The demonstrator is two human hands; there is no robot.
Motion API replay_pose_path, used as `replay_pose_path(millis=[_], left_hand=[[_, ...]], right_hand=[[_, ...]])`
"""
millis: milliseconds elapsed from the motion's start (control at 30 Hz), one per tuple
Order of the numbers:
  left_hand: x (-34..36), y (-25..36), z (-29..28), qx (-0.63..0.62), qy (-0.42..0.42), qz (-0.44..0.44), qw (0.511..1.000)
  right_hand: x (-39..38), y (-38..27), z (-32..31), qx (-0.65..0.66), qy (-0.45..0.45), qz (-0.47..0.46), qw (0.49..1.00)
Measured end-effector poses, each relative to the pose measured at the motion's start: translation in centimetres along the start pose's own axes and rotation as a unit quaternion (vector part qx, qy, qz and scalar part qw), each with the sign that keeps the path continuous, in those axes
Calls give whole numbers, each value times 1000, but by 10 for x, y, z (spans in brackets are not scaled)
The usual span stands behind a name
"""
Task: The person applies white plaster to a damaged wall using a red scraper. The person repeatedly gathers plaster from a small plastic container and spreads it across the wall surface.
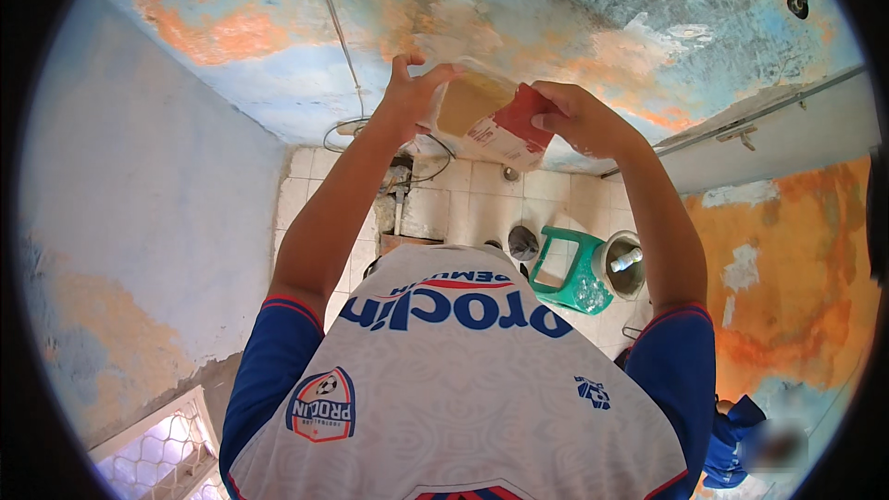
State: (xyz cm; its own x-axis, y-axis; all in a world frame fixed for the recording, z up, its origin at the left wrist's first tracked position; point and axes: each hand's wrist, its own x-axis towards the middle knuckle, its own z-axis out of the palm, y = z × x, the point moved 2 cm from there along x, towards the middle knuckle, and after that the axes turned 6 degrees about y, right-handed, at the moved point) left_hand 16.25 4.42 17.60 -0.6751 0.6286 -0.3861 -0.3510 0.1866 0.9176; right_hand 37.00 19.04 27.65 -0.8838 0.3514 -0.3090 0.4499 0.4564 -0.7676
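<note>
Both hands, left hand and right hand, grip a red-and-white plastic pouch of tan powder above a green plastic stool on white floor tiles.

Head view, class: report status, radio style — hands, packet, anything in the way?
Left hand and right hand both gripping red-and-white plastic packet of tan powder, raised. Green plastic stool below, apart. Nothing between hands.

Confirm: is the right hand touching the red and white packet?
Touching. The head view shows the right hand with its fingers wrapped over the red end of the packet; the left hand grips the other side.
</note>
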Motion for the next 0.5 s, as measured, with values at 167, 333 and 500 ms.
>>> replay_pose_path(millis=[167, 333, 500], left_hand=[[13, -24, 0, -9, -22, -16, 1000], [34, -82, -10, -85, -18, -42, 995], [57, -168, -13, -207, -146, -131, 958]], right_hand=[[19, 61, -16, 263, 20, -58, 963], [2, 94, -18, 509, 152, -107, 840], [-16, 124, -23, 661, 224, -147, 701]])
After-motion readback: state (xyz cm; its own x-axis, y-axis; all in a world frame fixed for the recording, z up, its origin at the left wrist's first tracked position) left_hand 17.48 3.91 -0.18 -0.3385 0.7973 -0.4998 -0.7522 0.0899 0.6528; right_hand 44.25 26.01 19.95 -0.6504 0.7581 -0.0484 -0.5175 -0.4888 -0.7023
